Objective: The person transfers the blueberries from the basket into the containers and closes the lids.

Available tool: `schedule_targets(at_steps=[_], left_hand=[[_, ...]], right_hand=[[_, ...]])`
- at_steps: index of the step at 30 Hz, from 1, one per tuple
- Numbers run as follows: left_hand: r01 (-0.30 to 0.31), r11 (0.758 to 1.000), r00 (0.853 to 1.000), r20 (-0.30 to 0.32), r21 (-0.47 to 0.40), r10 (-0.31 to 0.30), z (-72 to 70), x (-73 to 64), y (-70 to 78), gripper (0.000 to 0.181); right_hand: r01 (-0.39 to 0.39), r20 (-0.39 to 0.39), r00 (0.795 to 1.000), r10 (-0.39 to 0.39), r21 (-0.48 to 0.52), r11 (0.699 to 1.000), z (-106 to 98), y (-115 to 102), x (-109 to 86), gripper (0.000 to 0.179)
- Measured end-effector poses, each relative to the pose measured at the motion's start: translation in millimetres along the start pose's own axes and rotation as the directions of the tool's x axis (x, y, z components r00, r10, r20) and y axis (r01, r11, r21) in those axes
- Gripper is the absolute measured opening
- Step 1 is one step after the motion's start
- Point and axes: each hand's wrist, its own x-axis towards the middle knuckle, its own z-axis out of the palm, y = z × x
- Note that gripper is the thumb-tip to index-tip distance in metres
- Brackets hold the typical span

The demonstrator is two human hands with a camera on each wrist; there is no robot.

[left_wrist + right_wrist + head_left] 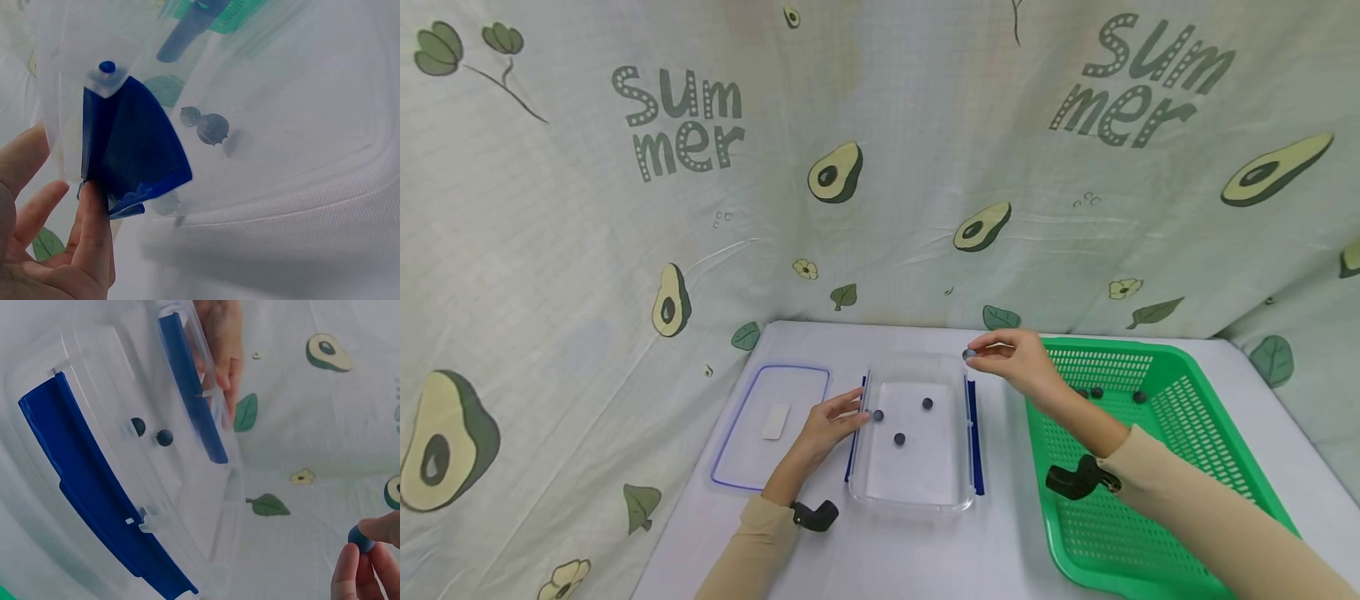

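My right hand (1017,360) pinches a blueberry (969,354) between thumb and fingertips, above the far right corner of a clear plastic container (917,505). In the right wrist view this blueberry (360,539) shows whole at the fingertips. Three blueberries (927,403) lie apart on the container's floor. Along the container's left side is my left hand (827,427), its fingers loosely extended. Its fingertips touch the lower edge of the blue side latch (134,147), which hangs folded down. A matching blue latch (94,481) runs down the container's right side.
A green perforated basket (1051,525) stands to the right with several blueberries (1139,397) in it, partly behind my right forearm. Left of the container lies a clear lid with a blue rim (741,414) and a white rectangle (777,422) on it. Behind hangs a printed curtain (895,250).
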Motion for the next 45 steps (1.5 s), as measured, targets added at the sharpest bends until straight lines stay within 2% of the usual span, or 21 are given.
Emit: schedule_targets(at_steps=[6, 14, 23, 39, 45], left_hand=[[-0.003, 1.0, 1.0, 0.0, 0.01, 0.003, 0.1, 0.3, -0.3, 0.057], [0.0, 1.0, 1.0, -0.003, -0.012, 0.0, -0.4, 0.4, -1.1, 0.057], [0.0, 1.0, 1.0, -0.001, -0.003, 0.0, 0.2, -1.2, -1.2, 0.057], [0.003, 1.0, 1.0, -0.011, -0.002, -0.003, 0.5, -1.3, 1.2, 0.058], [-0.008, 1.0, 1.0, -0.006, -0.01, 0.008, 0.3, -1.9, 0.2, 0.058]], right_hand=[[0.016, 0.023, 1.0, -0.017, 0.025, 1.0, 14, 1, 6.8, 0.027], [0.013, 0.033, 0.999, -0.013, -0.006, 1.0, 32, 3, 13.3, 0.023], [-0.007, 0.056, 0.998, 0.004, 0.043, 0.999, 45, 10, 19.4, 0.024], [-0.023, 0.048, 0.999, 0.021, 0.037, 0.999, 72, 19, 38.4, 0.023], [-0.041, 0.029, 0.999, 0.041, 0.003, 0.999, 83, 22, 42.3, 0.02]])
